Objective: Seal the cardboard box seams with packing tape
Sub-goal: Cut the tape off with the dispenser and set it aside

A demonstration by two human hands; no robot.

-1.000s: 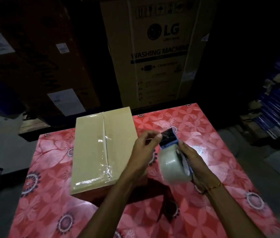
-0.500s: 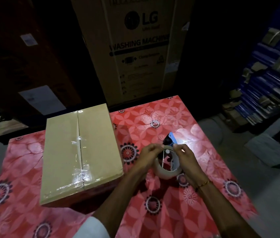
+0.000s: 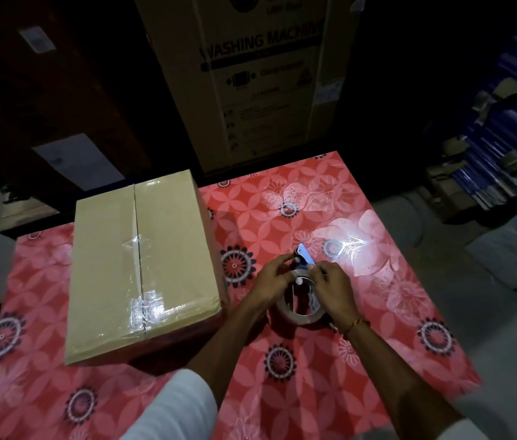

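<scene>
A closed brown cardboard box (image 3: pixel 168 258) lies on the left half of the red flowered table (image 3: pixel 377 328). Clear tape runs along its centre seam and over the near edge. To its right a blue tape dispenser (image 3: pixel 304 290) with a roll of clear tape rests flat on the table. My left hand (image 3: pixel 271 279) grips the dispenser's left side near its blue head. My right hand (image 3: pixel 334 289) holds the right side of the roll. Both hands are about a hand's width right of the box.
A tall washing machine carton (image 3: pixel 257 77) stands just behind the table. Dark cartons (image 3: pixel 54 100) with white labels stack at the back left. Blue flat packs (image 3: pixel 511 128) pile up on the right. Grey floor (image 3: pixel 498 328) surrounds the table.
The dispenser has come down from mid-air and lies flat on the table with both hands still on it. The view has shifted, so the box sits further left.
</scene>
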